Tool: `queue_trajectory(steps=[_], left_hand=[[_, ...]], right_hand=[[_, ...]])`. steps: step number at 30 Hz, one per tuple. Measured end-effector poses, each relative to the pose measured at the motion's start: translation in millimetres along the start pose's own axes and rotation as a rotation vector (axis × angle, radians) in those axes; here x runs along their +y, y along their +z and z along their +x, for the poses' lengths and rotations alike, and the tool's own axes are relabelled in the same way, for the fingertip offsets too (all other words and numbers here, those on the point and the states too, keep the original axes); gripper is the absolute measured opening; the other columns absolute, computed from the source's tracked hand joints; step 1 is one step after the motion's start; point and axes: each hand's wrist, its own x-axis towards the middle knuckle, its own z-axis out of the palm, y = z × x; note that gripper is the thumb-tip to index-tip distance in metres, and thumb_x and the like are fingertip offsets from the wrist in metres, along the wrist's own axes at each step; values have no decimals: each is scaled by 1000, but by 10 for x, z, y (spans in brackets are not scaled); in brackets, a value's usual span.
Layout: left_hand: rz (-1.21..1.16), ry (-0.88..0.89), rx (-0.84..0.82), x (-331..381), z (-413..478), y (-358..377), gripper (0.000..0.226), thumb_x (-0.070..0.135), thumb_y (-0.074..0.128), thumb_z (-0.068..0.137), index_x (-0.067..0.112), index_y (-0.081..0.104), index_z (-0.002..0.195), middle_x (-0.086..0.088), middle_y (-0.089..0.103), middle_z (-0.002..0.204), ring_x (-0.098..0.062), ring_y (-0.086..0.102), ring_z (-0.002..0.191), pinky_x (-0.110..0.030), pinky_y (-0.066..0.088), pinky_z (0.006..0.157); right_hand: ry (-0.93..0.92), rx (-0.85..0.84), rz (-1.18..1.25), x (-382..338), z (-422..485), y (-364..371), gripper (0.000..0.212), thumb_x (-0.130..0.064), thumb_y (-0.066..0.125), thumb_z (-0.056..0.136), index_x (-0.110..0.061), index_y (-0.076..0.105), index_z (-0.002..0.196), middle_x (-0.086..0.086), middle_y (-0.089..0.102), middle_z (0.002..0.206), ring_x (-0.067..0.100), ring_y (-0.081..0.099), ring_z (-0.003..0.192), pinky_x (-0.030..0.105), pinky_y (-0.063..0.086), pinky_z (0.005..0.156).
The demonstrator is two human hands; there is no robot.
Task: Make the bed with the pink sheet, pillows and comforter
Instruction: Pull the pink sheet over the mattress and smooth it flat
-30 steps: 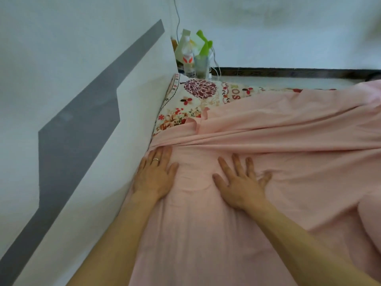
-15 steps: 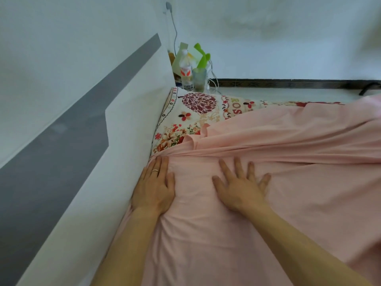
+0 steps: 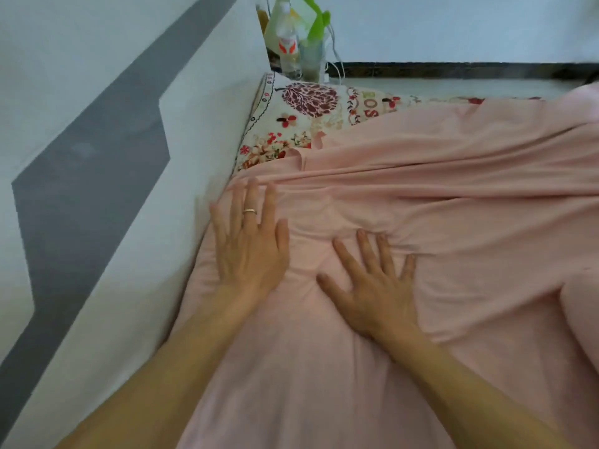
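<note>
The pink sheet (image 3: pixel 453 196) covers most of the bed, with long folds running across it and wrinkles bunched between my hands. My left hand (image 3: pixel 248 244) lies flat on the sheet next to the wall, fingers straight, a ring on one finger. My right hand (image 3: pixel 372 286) presses flat on the sheet to its right, fingers spread. Beyond the sheet's far edge the flowered mattress cover (image 3: pixel 301 124) lies bare at the bed's head corner. No pillow or comforter can be told apart in view.
A white wall with a grey band (image 3: pixel 97 157) runs along the bed's left side. At the far corner stand a water bottle (image 3: pixel 288 50), a green item (image 3: pixel 316 24) and white cables. A dark ledge (image 3: pixel 453 68) runs behind the bed's head.
Both hands have slid forward over the sheet toward the bed's head, pushing wrinkles ahead of them. My head has moved closer and tilted further down.
</note>
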Motion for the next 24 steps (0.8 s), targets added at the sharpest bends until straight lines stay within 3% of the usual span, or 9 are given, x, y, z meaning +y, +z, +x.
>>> queue_trajectory(steps=[2, 5, 9, 12, 14, 16, 19, 22, 24], left_hand=[[-33, 85, -74, 79, -573, -156, 58, 48, 27, 95, 33, 27, 151, 3, 19, 161, -21, 7, 150, -52, -10, 115], [-47, -1, -322, -176, -1207, -99, 61, 58, 13, 93, 43, 11, 152, 9, 2, 161, -19, 3, 150, -52, -3, 119], [-110, 51, -325, -463, -889, 148, 70, 67, 2, 87, 42, 2, 153, 11, -2, 162, -11, -3, 149, -40, 0, 121], [-96, 96, -291, -577, -700, 252, 70, 66, 0, 89, 39, 4, 153, 10, 1, 163, -11, -2, 149, -37, 3, 119], [-86, 107, -289, -601, -708, 302, 63, 61, 4, 94, 39, 6, 154, 10, 2, 163, -13, 0, 149, -39, 4, 120], [-51, 69, -307, -511, -776, 263, 57, 55, 6, 99, 39, 5, 153, 11, 0, 163, -12, -1, 149, -41, 2, 120], [19, -123, -338, -344, -856, 136, 56, 49, 3, 100, 35, 2, 154, 11, -6, 162, -14, -6, 149, -47, -6, 119], [4, -253, -344, -140, -1174, -81, 60, 46, 5, 100, 23, 8, 156, 5, -1, 163, -20, -4, 150, -51, -5, 118], [-48, -211, -249, 35, -1547, -300, 60, 44, 12, 100, 20, 19, 155, 0, 11, 162, -22, 5, 150, -53, -4, 118]], right_hand=[[18, -27, -13, 10, -17, -14, 73, -85, 7, 82, -57, -5, 149, -14, -10, 164, 18, -16, 151, 64, -9, 114], [43, -35, -7, -38, -33, -15, 68, -81, 8, 86, -57, -1, 149, -14, -8, 165, 19, -13, 151, 65, -10, 114], [128, -71, 1, -285, -258, -179, 66, -72, 9, 91, -50, -1, 152, -5, -9, 165, 31, -13, 151, 70, -12, 109], [-160, 30, 130, -573, -999, -322, 67, -71, 14, 92, -50, -6, 152, -11, -21, 162, 23, -25, 148, 63, -17, 113], [-253, -69, 83, -383, -1512, -229, 70, -77, 14, 89, -53, -10, 150, -14, -27, 159, 18, -30, 146, 62, -18, 113], [-100, -154, -23, 159, -1738, -89, 75, -85, 9, 83, -55, -14, 148, -15, -27, 159, 18, -28, 147, 64, -14, 114], [199, -120, -38, 767, -1668, -57, 81, -88, 6, 79, -53, -12, 150, -11, -20, 163, 20, -19, 150, 62, -8, 116], [318, -137, 12, 854, -1521, -139, 85, -88, 6, 79, -48, -10, 152, -9, -18, 163, 22, -19, 150, 64, -12, 113], [434, -124, 46, 726, -1529, -180, 85, -83, 7, 83, -41, -7, 155, -4, -15, 164, 27, -18, 150, 68, -12, 111]])
